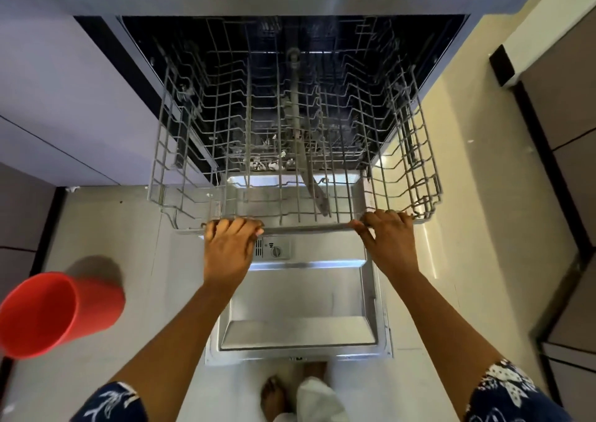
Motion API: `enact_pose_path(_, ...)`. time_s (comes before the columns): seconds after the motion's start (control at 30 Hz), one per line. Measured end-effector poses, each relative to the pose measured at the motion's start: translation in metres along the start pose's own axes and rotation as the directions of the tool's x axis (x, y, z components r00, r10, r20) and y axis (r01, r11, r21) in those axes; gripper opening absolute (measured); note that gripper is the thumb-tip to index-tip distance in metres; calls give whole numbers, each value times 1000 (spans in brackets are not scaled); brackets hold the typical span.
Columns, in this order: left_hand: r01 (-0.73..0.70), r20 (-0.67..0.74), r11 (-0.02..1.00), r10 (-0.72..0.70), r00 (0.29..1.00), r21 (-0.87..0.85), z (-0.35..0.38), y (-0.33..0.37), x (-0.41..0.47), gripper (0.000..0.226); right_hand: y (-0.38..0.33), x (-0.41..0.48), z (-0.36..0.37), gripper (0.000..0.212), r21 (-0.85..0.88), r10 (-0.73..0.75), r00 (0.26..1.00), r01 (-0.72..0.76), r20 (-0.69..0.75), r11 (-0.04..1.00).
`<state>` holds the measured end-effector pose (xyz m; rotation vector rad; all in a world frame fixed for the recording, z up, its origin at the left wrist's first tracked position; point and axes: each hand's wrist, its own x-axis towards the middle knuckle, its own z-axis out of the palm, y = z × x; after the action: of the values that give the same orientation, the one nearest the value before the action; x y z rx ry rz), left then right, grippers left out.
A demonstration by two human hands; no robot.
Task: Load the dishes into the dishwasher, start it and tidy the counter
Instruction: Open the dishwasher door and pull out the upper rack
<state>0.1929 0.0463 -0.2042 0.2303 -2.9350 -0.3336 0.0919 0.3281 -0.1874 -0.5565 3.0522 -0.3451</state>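
The pale, glossy tiled floor carries a red plastic bucket standing at the left, well apart from the person's bare feet at the bottom edge. The stainless-steel dishwasher door lies open above the floor, with the grey wire rack drawn out over it.

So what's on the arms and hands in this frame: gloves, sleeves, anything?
Nothing on the left hand or right hand: no gloves, and no watch or bangle shows at either wrist. The forearms are bare. The left sleeve and right sleeve are short, dark navy with a white floral or leafy print, and show only at the bottom edge of the frame.
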Motion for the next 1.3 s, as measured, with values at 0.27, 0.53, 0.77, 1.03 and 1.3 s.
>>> enact_pose_path(0.27, 50, 96, 998, -46, 994, -35, -10, 4, -16, 36, -12, -19, -6, 51, 107, 82, 994, -90, 78, 990)
enact_pose_path(0.53, -61, 184, 998, 55, 981, 26, -17, 11, -51, 38, -13, -53, -9, 59, -67, 77, 981, -66, 176, 996)
enact_pose_path(0.77, 18, 353, 997, 10, 936, -77, -28, 11, -45, 55, -17, -50, -23, 65, -99, 81, 954, -55, 288, 994)
enact_pose_path(1.03, 384, 600, 837, -86, 795, -389, -114, -2, -11, 57, -104, -30, -73, 25, -16, -36, 970, 41, 240, 999)
enact_pose_path(1.3, 395, 233, 785, -321, 918, -478, -224, -167, 17, 65, -294, 68, -109, 24, 189, -262, 965, 256, 6, 948)
